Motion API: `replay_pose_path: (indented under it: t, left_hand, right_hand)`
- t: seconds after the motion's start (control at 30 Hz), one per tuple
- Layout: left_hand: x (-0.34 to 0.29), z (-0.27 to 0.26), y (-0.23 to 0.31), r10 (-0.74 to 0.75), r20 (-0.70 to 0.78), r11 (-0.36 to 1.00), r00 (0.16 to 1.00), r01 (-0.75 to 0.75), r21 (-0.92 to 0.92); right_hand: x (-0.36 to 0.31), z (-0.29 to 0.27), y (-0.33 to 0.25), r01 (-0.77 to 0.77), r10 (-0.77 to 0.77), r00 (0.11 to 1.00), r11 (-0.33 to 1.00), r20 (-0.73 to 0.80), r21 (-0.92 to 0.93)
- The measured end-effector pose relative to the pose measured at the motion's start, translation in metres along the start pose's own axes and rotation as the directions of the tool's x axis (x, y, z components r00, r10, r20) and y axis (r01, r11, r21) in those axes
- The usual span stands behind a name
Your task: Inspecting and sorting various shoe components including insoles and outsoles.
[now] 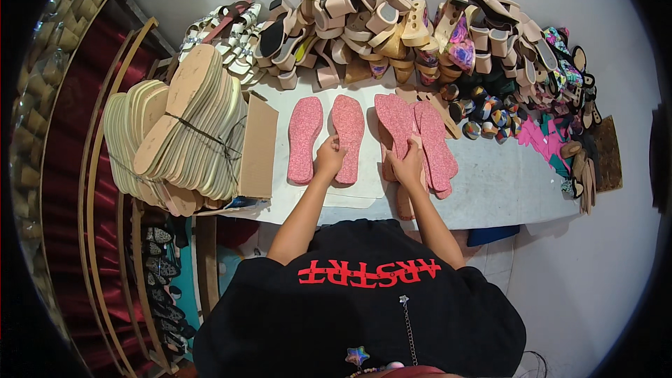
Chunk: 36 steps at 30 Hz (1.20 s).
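Note:
Two pink speckled shoe soles lie side by side on the white tabletop, toes pointing away from me. My left hand (330,157) has its fingers curled against the inner edge of the second pink sole (348,115), which rests flat. The first pink sole (305,136) lies to its left, untouched. On the right, my right hand (407,162) grips a pink sole (393,113) in a fanned, overlapping pile, thumb on top. More pink soles (435,140) of that pile spread out beside the hand. The fingertips beneath are hidden.
Bundled pale soles (189,140), tied with black cord, fill a cardboard box (259,143) at the left. Beige heeled shoes (364,14) are heaped along the back wall. Patterned round pieces (486,115) and pink fabric (539,138) lie right on the table (500,189).

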State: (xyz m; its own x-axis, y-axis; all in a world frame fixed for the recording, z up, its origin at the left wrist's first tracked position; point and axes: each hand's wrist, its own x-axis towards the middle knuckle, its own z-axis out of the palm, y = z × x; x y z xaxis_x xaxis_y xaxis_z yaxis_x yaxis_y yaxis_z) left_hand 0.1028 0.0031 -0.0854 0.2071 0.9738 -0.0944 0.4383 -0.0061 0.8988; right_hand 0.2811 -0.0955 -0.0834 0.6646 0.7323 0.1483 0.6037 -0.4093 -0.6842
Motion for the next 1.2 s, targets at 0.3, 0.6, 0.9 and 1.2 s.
replay_pose_path:
  t: [0.3, 0.6, 0.9, 1.2]
  left_hand:
    - [-0.002, -0.004, 0.009, 0.166, -0.04, 0.902, 0.985, -0.135, 0.411]
    - [-0.001, 0.021, 0.034, 0.058, 0.323, 0.942, 0.944, 0.055, -0.331]
    - [-0.006, 0.035, 0.039, 0.222, 0.416, 0.875, 0.882, 0.008, -0.484]
    - [0.003, 0.022, 0.023, 0.22, 0.238, 0.808, 0.946, -0.039, -0.588]
  right_hand:
    - [0.002, 0.007, 0.007, 0.074, -0.071, 0.997, 0.937, -0.021, 0.34]
    - [-0.002, -0.003, -0.009, -0.094, -0.044, 0.981, 0.74, 0.187, 0.666]
    - [-0.006, -0.005, -0.031, 0.3, -0.337, 0.94, 0.888, 0.048, 0.349]
    - [0.003, -0.004, -0.035, -0.156, -0.136, 0.938, 0.655, 0.318, 0.74]
